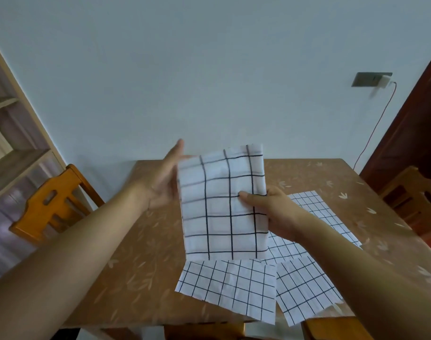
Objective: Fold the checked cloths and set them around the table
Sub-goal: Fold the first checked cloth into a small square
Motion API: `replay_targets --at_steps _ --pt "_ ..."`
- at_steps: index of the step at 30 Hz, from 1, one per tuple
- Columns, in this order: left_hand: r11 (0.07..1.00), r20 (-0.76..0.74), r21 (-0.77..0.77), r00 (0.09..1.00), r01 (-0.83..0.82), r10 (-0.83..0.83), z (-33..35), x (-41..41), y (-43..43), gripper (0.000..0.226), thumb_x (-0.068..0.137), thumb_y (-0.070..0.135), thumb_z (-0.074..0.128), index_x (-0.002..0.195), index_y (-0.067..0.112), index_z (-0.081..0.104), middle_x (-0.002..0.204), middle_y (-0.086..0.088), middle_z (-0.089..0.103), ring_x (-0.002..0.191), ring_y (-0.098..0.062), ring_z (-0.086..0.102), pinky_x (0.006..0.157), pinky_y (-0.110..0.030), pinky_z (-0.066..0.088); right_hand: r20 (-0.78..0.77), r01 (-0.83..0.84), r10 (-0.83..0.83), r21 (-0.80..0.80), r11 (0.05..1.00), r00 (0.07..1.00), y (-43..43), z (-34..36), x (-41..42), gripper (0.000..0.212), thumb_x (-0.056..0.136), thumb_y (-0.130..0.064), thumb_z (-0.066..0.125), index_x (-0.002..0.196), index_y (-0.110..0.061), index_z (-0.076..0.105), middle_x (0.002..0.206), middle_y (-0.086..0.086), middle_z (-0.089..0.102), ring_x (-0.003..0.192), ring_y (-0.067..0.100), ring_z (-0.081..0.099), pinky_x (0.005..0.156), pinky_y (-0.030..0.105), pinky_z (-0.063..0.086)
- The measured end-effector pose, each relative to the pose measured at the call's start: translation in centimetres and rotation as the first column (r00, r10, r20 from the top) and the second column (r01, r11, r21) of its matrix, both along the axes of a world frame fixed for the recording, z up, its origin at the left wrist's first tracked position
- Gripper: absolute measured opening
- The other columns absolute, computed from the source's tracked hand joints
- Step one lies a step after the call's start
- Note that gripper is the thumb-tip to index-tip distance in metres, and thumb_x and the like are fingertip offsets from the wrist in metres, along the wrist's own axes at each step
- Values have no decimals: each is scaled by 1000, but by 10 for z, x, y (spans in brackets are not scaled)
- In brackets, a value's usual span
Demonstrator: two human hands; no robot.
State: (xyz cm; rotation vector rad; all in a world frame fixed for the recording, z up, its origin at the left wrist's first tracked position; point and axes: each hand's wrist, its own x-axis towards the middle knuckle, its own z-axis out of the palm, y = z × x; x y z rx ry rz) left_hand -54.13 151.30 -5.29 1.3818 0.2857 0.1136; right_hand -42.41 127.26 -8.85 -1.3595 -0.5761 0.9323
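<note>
A white cloth with a black check (219, 204) is held up above the brown table (145, 253), folded into a tall rectangle. My right hand (268, 209) pinches its right edge, thumb on the front. My left hand (163, 177) is open and flat against the cloth's left edge, fingers pointing up behind it. Other checked cloths lie flat on the table beneath: one at the near edge (229, 288), one to its right (305, 290), and one farther back on the right (317, 212), partly hidden by my right arm.
A wooden chair (55, 202) stands at the table's left side and another (415, 192) at the right. A chair back (332, 327) shows at the near edge. The wall is just behind the table, with a socket (371, 79) and a hanging cable.
</note>
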Motion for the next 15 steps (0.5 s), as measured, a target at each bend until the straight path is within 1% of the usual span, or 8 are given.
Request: replay_targets --at_steps 1,2,3,5,7,10,13,15 --pt "990 4 -128 998 56 -56 -12 -5 2 94 81 83 43 143 13 56 143 -20 58 134 -37 54 112 -53 42 -86 35 -32 33 999 996 0 0 1 27 101 -12 60 123 1 68 125 22 71 115 37 70 99 55 56" --pt "983 -5 -159 995 95 -97 -23 -9 -1 98 79 85 42 148 16 51 149 -18 53 139 -36 50 115 -55 37 -145 57 -48 61 997 988 -1 0 3 29 102 -11 58 126 3 66 126 22 71 116 37 70 99 56 56" --pt "990 -36 -106 995 91 -95 -34 -10 -7 100 75 87 45 151 21 47 153 -11 50 143 -31 45 118 -55 33 -184 75 -60 77 994 981 0 1 4 29 102 -10 57 127 3 64 126 22 71 117 38 70 99 56 55" --pt "994 -91 110 996 26 -16 -46 -12 -24 97 72 82 58 151 26 44 157 1 45 149 -23 36 122 -54 25 -214 104 -81 96 990 973 1 1 5 30 103 -9 55 129 5 63 126 23 71 117 38 69 100 58 54" --pt "950 -13 301 995 -86 95 -50 -10 -35 61 88 64 61 139 29 57 143 10 60 138 -14 50 119 -50 35 -217 114 -93 89 989 972 1 -1 6 31 104 -10 54 130 5 62 127 23 71 118 38 69 102 58 53" --pt "912 36 367 982 -183 183 -48 -7 -42 21 102 46 54 115 37 68 115 23 73 113 2 64 107 -36 47 -222 122 -102 80 989 970 0 -7 11 32 104 -13 55 132 1 62 128 19 71 119 36 69 101 56 54" --pt "905 39 369 976 -213 214 -45 -8 -41 15 104 37 52 105 39 67 101 31 72 98 16 63 92 -23 47 -141 122 -117 28 992 983 -6 -11 17 30 102 -12 58 129 -1 65 126 19 72 112 33 71 88 50 60" --pt "905 43 365 975 -217 217 -45 -8 -40 17 105 33 52 103 38 68 99 31 72 95 18 63 91 -22 46 -63 118 -118 -10 993 991 -10 -14 21 27 101 -10 59 125 0 67 121 21 73 100 31 72 80 46 62"
